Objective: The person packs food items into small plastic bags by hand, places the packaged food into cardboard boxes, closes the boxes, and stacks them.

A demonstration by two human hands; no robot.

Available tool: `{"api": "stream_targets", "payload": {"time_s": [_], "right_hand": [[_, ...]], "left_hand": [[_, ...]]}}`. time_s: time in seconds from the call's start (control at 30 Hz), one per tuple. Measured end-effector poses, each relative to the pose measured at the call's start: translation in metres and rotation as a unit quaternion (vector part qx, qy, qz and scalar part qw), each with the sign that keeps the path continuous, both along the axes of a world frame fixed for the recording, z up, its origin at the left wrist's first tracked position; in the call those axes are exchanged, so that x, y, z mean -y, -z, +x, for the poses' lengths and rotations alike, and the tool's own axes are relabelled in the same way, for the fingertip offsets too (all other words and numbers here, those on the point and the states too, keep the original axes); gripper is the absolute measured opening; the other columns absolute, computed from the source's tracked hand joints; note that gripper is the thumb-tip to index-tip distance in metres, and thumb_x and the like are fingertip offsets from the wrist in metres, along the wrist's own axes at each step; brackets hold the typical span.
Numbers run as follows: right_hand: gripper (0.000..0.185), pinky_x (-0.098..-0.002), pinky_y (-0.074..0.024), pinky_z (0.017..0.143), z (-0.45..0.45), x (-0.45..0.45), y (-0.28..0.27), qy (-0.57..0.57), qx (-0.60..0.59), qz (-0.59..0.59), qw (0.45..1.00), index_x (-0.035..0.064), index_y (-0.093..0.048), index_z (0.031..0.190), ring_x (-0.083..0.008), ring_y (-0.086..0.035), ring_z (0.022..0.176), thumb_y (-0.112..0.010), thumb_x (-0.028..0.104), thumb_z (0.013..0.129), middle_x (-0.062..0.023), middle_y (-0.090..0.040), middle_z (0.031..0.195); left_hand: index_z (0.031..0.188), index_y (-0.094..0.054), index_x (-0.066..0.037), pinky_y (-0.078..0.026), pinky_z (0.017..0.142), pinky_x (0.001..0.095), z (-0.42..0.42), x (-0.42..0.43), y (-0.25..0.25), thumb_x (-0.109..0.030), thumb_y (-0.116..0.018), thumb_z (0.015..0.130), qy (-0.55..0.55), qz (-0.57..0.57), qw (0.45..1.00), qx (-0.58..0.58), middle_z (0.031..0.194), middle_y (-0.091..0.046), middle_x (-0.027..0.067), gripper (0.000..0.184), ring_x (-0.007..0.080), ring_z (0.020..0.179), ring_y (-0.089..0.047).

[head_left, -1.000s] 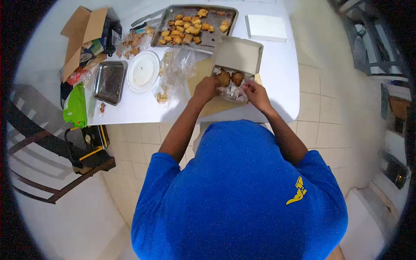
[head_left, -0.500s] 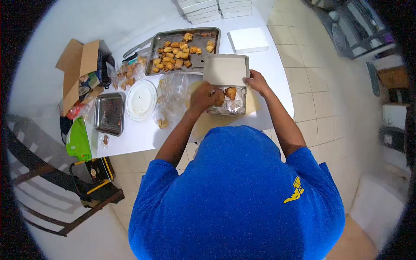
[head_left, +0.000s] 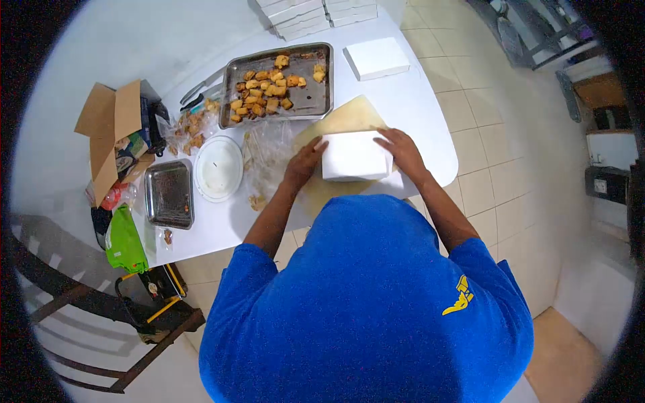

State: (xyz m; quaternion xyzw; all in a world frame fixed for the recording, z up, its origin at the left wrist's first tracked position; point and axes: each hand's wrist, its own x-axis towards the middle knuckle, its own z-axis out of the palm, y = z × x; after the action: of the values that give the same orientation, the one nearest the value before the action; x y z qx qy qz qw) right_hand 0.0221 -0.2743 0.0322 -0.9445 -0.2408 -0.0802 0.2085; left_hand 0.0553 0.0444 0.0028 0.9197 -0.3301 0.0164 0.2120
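Note:
A white cardboard box (head_left: 356, 154) sits in front of me with its lid down, so its contents are hidden. My left hand (head_left: 306, 162) grips the box's left side, the fingertips at its upper left corner. On the opposite side, my right hand (head_left: 402, 154) holds the right edge, fingers reaching over the far right corner. Beneath the box lies a yellowish board or sheet (head_left: 363, 114). To the left of my left hand is a crumpled clear plastic bag (head_left: 269, 151).
Behind stands a metal tray (head_left: 312, 101) of golden baked pieces (head_left: 265, 91). Another white box (head_left: 377, 59) and stacked boxes (head_left: 292, 17) are at the back. Leftward are a white plate (head_left: 218, 169), a smaller tray (head_left: 168, 195) and an open carton (head_left: 111, 134).
The box's lid has come down over the baked pieces inside. My left hand has left the inside and moved to the box's left side; my right hand has shifted slightly toward me.

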Motion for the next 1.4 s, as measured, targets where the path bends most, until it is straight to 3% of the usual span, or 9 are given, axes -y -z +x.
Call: {"api": "stream_targets", "payload": {"time_s": [0.2, 0.27, 0.47, 0.53, 0.63, 0.8, 1.0, 1.2, 1.4], "right_hand": [[0.055, -0.0474, -0.0290, 0.103, -0.006, 0.006, -0.024, -0.015, -0.037, -0.156, 0.987, 0.0231, -0.037, 0.134, -0.0283, -0.033, 0.127, -0.042, 0.006, 0.083, -0.0068, -0.027, 0.143], [0.055, -0.0512, -0.0265, 0.103, -0.008, -0.007, -0.040, -0.039, -0.068, -0.072, 0.994, 0.0201, -0.034, 0.136, -0.0282, -0.028, 0.130, -0.043, 0.008, 0.083, -0.0069, -0.023, 0.145], [0.092, -0.0520, -0.0244, 0.102, -0.041, -0.033, -0.008, -0.040, -0.107, -0.094, 0.989, 0.0081, -0.025, 0.139, -0.0390, -0.019, 0.132, -0.067, 0.049, 0.067, -0.0150, -0.013, 0.147], [0.103, -0.0513, -0.0259, 0.101, -0.047, -0.038, 0.009, 0.089, -0.116, 0.047, 0.988, 0.0060, -0.025, 0.138, -0.0475, -0.022, 0.127, -0.079, 0.031, 0.054, -0.0292, -0.020, 0.140], [0.100, -0.0474, -0.0325, 0.095, -0.053, -0.029, 0.023, 0.076, -0.192, 0.075, 0.976, 0.0066, -0.025, 0.138, -0.0399, -0.042, 0.114, -0.076, 0.009, 0.052, -0.0228, -0.045, 0.121], [0.077, -0.0395, -0.0377, 0.096, -0.020, -0.028, -0.009, 0.057, -0.180, 0.249, 0.950, 0.0134, -0.044, 0.130, -0.0332, -0.046, 0.115, -0.073, 0.003, 0.060, -0.0169, -0.049, 0.125], [0.064, -0.0398, -0.0364, 0.098, 0.101, -0.044, -0.076, 0.040, -0.089, 0.291, 0.952, 0.0138, -0.047, 0.127, -0.0330, -0.044, 0.119, -0.073, 0.012, 0.069, -0.0179, -0.045, 0.129], [0.039, -0.0341, -0.0476, 0.080, 0.271, -0.074, -0.203, 0.002, 0.092, 0.377, 0.922, 0.0131, -0.059, 0.113, -0.0255, -0.057, 0.095, -0.068, 0.009, 0.075, -0.0134, -0.042, 0.126], [0.039, -0.0354, -0.0478, 0.081, 0.378, -0.086, -0.255, 0.025, 0.169, 0.285, 0.943, 0.0130, -0.056, 0.116, -0.0289, -0.056, 0.098, -0.063, 0.007, 0.079, -0.0160, -0.044, 0.125]], "left_hand": [[0.127, -0.047, -0.014, -0.040, 0.094, 0.0410, -0.009, 0.003, -0.007, -0.005, -0.052, 0.076, -0.001, 0.052, 0.996, 0.065, 0.134, -0.039, 0.0158, 0.052, 0.0331, 0.112, -0.047], [0.129, -0.044, -0.011, -0.034, 0.098, 0.0427, -0.019, 0.016, -0.023, -0.011, -0.054, 0.076, -0.010, -0.005, 1.000, 0.026, 0.136, -0.035, 0.0172, 0.054, 0.0343, 0.119, -0.041], [0.136, -0.029, -0.006, -0.022, 0.105, 0.0476, -0.052, 0.046, -0.008, -0.030, -0.057, 0.080, -0.056, -0.018, 0.998, -0.039, 0.140, -0.023, 0.0254, 0.066, 0.0414, 0.129, -0.023], [0.137, -0.023, 0.000, -0.017, 0.106, 0.0491, -0.059, 0.048, 0.003, -0.037, -0.059, 0.079, -0.164, -0.107, 0.979, -0.054, 0.139, -0.021, 0.0299, 0.078, 0.0462, 0.128, -0.020], [0.137, -0.017, 0.004, -0.016, 0.106, 0.0483, -0.073, 0.049, 0.036, -0.040, -0.063, 0.077, -0.246, -0.095, 0.954, -0.140, 0.137, -0.025, 0.0283, 0.088, 0.0438, 0.128, -0.022], [0.138, -0.013, 0.004, -0.024, 0.105, 0.0419, -0.063, 0.059, -0.030, -0.037, -0.070, 0.073, -0.212, -0.269, 0.892, -0.294, 0.135, -0.031, 0.0255, 0.095, 0.0368, 0.129, -0.027], [0.134, -0.030, 0.000, -0.028, 0.104, 0.0406, 0.054, 0.061, -0.121, -0.027, -0.076, 0.067, -0.287, -0.217, 0.933, 0.005, 0.134, -0.036, 0.0210, 0.086, 0.0347, 0.126, -0.034], [0.121, -0.045, -0.001, -0.041, 0.093, 0.0405, 0.238, 0.037, -0.229, -0.020, -0.078, 0.067, -0.244, -0.299, 0.887, 0.255, 0.118, -0.050, 0.0204, 0.067, 0.0304, 0.109, -0.051], [0.116, -0.050, 0.000, -0.038, 0.095, 0.0407, 0.341, 0.046, -0.286, -0.027, -0.077, 0.067, -0.321, -0.361, 0.859, 0.171, 0.120, -0.049, 0.0210, 0.062, 0.0351, 0.115, -0.045]]}}
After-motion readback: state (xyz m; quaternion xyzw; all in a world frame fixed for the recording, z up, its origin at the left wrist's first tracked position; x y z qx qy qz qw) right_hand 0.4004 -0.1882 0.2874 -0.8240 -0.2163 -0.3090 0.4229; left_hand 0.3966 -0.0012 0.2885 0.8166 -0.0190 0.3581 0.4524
